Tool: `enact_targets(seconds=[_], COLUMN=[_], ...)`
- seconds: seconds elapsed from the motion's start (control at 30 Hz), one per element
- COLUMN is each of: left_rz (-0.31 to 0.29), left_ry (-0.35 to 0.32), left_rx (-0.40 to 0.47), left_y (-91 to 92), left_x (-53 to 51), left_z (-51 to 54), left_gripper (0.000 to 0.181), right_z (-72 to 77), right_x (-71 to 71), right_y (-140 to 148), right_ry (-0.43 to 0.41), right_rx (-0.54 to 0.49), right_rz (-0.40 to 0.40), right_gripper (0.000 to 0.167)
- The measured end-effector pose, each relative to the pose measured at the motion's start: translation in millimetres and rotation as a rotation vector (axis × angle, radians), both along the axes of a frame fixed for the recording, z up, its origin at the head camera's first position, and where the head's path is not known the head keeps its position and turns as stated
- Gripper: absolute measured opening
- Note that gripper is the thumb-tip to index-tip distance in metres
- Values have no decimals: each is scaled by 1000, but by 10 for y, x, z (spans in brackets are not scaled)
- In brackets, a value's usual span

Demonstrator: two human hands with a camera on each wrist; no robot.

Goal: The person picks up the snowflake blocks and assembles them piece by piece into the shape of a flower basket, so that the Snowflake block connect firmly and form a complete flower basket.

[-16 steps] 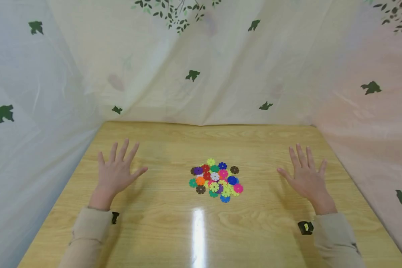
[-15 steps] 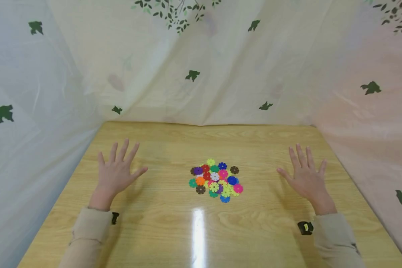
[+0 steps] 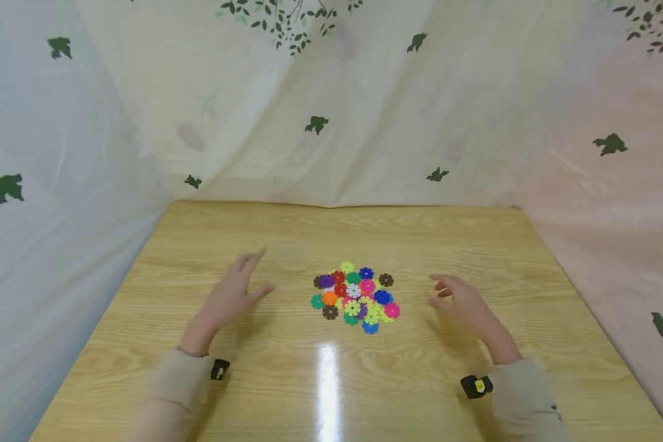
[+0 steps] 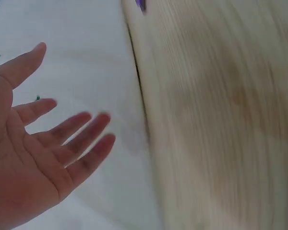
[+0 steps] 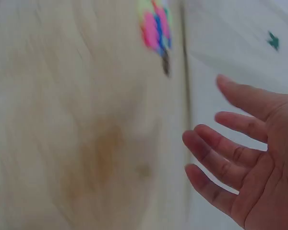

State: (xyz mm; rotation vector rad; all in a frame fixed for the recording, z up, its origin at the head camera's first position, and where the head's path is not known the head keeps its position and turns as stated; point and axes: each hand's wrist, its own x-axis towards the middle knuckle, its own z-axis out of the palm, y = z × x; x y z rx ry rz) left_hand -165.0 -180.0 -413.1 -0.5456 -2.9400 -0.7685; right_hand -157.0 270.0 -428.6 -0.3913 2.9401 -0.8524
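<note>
Wooden table (image 3: 243, 387) under discs (image 3: 353, 290), cloth (image 3: 364, 92) behind.

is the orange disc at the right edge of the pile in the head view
No, the orange disc lies toward the left side of the pile, next to a green disc.

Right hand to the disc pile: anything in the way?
Nothing visible. In the head view, only tabletop shows between the right hand and the pile of discs; a pink disc sits at the edge facing that hand.
</note>
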Motion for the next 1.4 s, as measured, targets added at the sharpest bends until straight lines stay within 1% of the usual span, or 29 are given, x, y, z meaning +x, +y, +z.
enact_targets(seconds=[0.03,0.07,0.1,0.13,0.17,0.23,0.3,0.37,0.47,0.57,0.67,0.77,0.83,0.9,1.0,1.07,1.13,1.17,1.23,1.3,1.33,1.4], left_rz=[-51,-94,-134,-169,-203,-256,-289,-309,-316,-297,-268,-247,-238,-233,-241,-250,-266,-274,-293,-312,-317,-324], left_ry=[-54,-118,-174,-216,-247,-274,-298,-308,-305,-282,-266,-259,-267,-279,-293,-301,-327,-349,-416,-484,-519,-559], left_rx=[79,136,163,178,177,139,103,49,-55,-169,-241,-273,-272,-251,-184,-101,14,81,231,357,410,480], left_y=[138,280,419,554,682,902,1070,1196,1331,1429,1498,1534,1540,1530,1477,1424,1366,1340,1295,1264,1256,1249], left_x=[0,0,-9,-24,-42,-84,-130,-173,-237,-281,-305,-311,-309,-303,-293,-290,-286,-282,-273,-258,-250,-231], left_z=[-14,-20,-27,-31,-34,-49,-70,-93,-145,-203,-256,-292,-304,-312,-336,-358,-363,-359,-345,-316,-305,-283], left_gripper=[66,61,55,49,45,38,36,34,34,32,26,20,20,20,17,13,11,11,9,9,9,12], right_z=[-50,-96,-138,-176,-204,-236,-250,-254,-252,-242,-234,-244,-259,-283,-317,-340,-342,-338,-317,-281,-263,-230], right_x=[-10,-24,-37,-47,-55,-60,-57,-48,-36,-24,-15,-15,-19,-26,-28,-27,-15,-5,23,58,76,105], right_y=[-82,-161,-238,-302,-359,-451,-516,-560,-612,-654,-683,-694,-693,-683,-669,-669,-691,-711,-766,-837,-875,-947], right_ry=[-55,-92,-121,-137,-141,-138,-140,-136,-144,-146,-154,-163,-169,-175,-167,-145,-123,-116,-97,-90,-86,-75], right_rx=[-14,-20,-22,-13,-3,12,17,22,50,79,72,43,9,-17,-44,-54,-94,-122,-194,-280,-319,-391], right_rz=[20,41,52,58,60,60,50,60,69,68,55,53,58,52,38,30,34,36,39,33,26,18], right_gripper=[58,55,52,51,49,45,40,35,28,25,24,22,21,18,13,9,6,4,2,6,7,9])
